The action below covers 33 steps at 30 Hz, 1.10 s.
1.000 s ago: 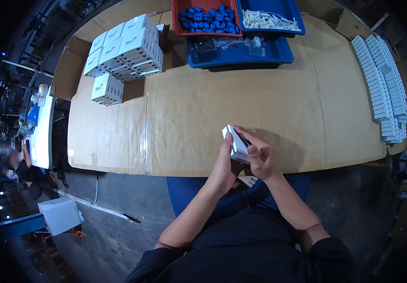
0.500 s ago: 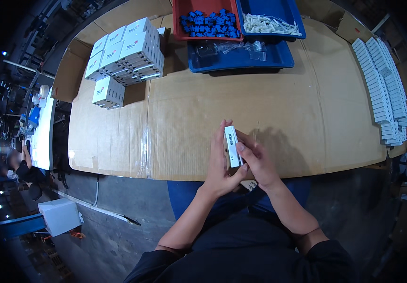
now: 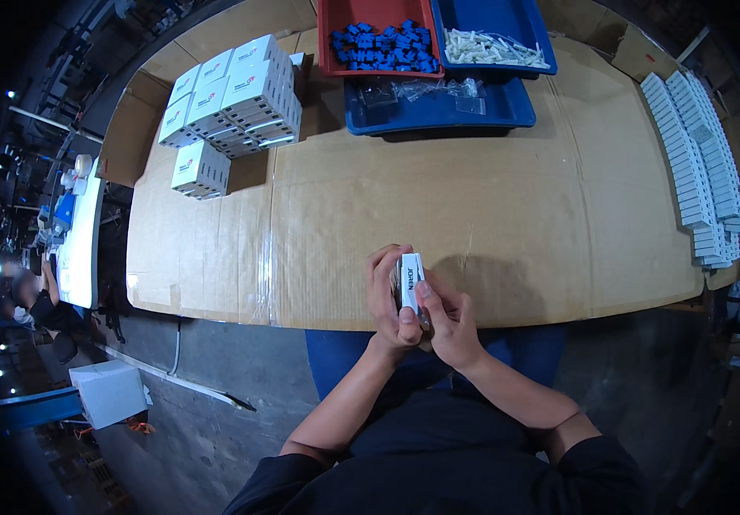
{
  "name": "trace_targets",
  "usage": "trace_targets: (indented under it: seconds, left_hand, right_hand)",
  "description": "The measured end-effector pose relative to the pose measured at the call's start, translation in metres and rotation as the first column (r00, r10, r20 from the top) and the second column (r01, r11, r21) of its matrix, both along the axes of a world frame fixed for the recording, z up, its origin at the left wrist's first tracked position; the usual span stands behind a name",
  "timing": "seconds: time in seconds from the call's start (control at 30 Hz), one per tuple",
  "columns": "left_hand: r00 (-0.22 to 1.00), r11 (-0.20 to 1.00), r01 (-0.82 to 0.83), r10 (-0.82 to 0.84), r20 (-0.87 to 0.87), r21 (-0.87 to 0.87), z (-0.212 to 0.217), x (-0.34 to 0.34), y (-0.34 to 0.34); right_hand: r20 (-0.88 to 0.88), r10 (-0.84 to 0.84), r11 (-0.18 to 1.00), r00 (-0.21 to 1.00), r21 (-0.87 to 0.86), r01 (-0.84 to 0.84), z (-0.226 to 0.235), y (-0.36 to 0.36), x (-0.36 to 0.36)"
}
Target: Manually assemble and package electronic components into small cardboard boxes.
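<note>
A small white box (image 3: 409,276) with dark print stands on end at the near edge of the cardboard-covered table (image 3: 490,215). My left hand (image 3: 387,300) wraps its left side, fingers curled over the top. On the right side sits my right hand (image 3: 449,319), its thumb pressing the front face of the box. Both hands hold the box together.
Stacked white boxes (image 3: 233,94) and one separate box (image 3: 200,168) sit at the far left. A red bin of blue parts (image 3: 380,43), a blue bin of white parts (image 3: 492,43) and a blue tray (image 3: 439,105) stand at the back. Rows of flat white boxes (image 3: 694,163) line the right edge.
The box has turned from tilted to upright on end, and both hands have drawn slightly toward the table's near edge while keeping hold of it.
</note>
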<state>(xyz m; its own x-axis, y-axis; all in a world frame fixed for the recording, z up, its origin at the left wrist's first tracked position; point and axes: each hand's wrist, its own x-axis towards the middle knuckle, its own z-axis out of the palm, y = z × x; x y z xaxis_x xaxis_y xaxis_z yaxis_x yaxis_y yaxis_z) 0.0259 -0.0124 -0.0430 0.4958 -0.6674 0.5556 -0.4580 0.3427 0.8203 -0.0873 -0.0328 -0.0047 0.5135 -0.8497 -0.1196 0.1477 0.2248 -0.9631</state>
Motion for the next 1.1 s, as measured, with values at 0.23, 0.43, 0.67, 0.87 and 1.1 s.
trace_targets:
  seconds: [0.23, 0.43, 0.67, 0.87, 1.1]
  left_hand:
    - [0.993, 1.000, 0.001, 0.001, -0.116, 0.015, 0.002, -0.004, 0.003]
    - [0.968, 0.992, 0.111, -0.094, -0.232, 0.064, -0.009, -0.005, 0.004]
    - [0.843, 0.945, 0.296, -0.191, -0.502, 0.138, -0.005, -0.006, 0.005]
    - [0.398, 0.765, 0.610, -0.074, -0.914, 0.204, 0.026, -0.009, 0.003]
    - [0.247, 0.680, 0.722, -0.081, -0.966, 0.127, 0.045, -0.026, 0.017]
  right_hand:
    - [0.011, 0.060, 0.998, 0.998, -0.002, -0.060, 0.005, -0.003, -0.004]
    - [-0.079, 0.094, 0.993, 0.992, 0.081, -0.088, -0.005, -0.011, -0.006]
    - [-0.201, 0.364, 0.927, 0.910, -0.021, -0.375, -0.004, -0.044, -0.035]
    - [-0.379, -0.028, 0.668, 0.925, -0.696, -0.265, -0.006, -0.051, -0.047]
    - [-0.188, 0.002, 0.425, 0.982, -0.889, -0.171, -0.001, -0.064, -0.045]
